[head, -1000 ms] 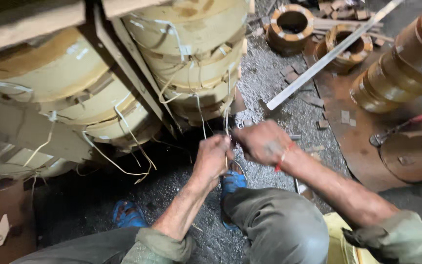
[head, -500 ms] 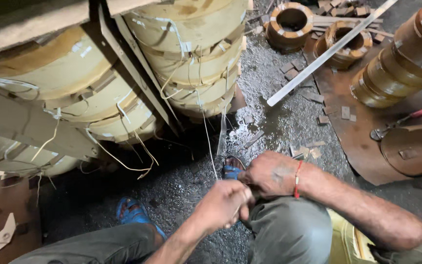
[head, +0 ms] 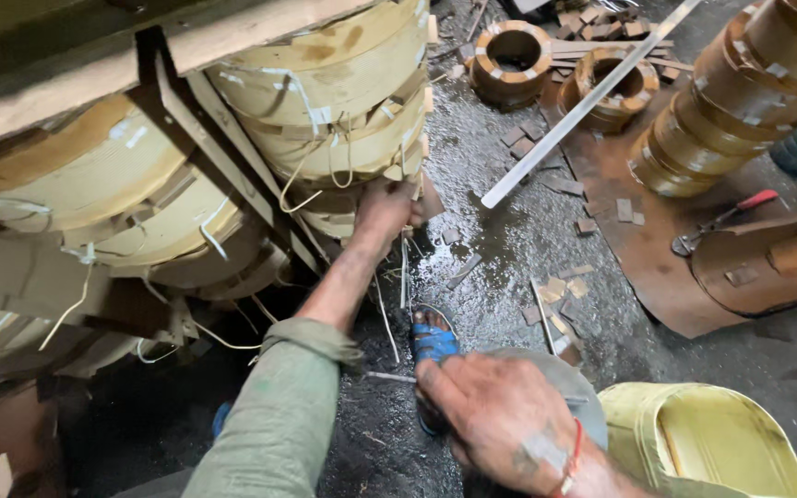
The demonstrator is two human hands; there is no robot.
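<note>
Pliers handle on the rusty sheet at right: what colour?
Red. The pliers lie on the brown metal sheet; the head view shows the handle clearly.

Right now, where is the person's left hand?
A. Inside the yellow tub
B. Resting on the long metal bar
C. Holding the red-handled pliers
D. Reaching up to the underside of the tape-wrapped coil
D: the left hand is stretched up against the bottom of the tape-wrapped coil, among its loose white ties.
</note>
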